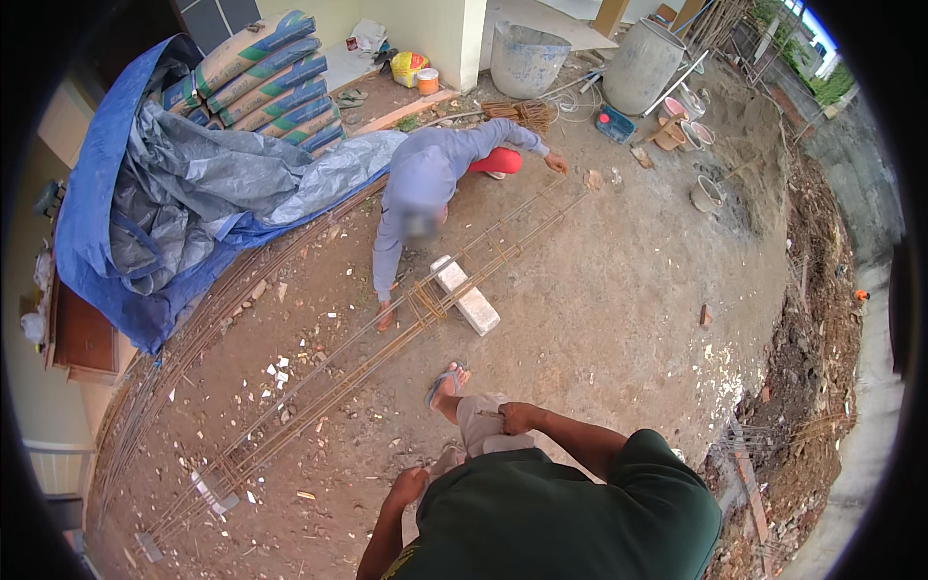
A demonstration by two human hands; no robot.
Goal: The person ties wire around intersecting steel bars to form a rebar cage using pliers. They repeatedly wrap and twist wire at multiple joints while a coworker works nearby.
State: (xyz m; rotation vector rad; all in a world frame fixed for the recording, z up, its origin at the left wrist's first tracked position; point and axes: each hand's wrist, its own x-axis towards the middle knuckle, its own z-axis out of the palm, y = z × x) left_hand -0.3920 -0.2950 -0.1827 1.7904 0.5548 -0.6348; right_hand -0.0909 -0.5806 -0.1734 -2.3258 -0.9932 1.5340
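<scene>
My left hand (411, 484) is closed beside my left leg; whatever it may hold is hidden. Near my right knee, my right hand (522, 418) is closed around a small thin dark object (493, 414), too small to name. In front of me a long rebar cage (372, 343) lies diagonally across the ground, apart from both my hands. A pale block (474, 305) sits crosswise under it. Across the cage a co-worker (425, 174) crouches, one hand (556, 162) at the cage's far end and the other hand (385, 315) low beside its middle.
Stacked cement bags (266, 82) and a blue-grey tarp (203, 193) stand at left, with loose rebar (184, 358) along them. Large tubs (643, 68), buckets (707, 194) and a sand heap (749, 126) are far right. A rubble-edged trench (812, 319) runs along the right wall.
</scene>
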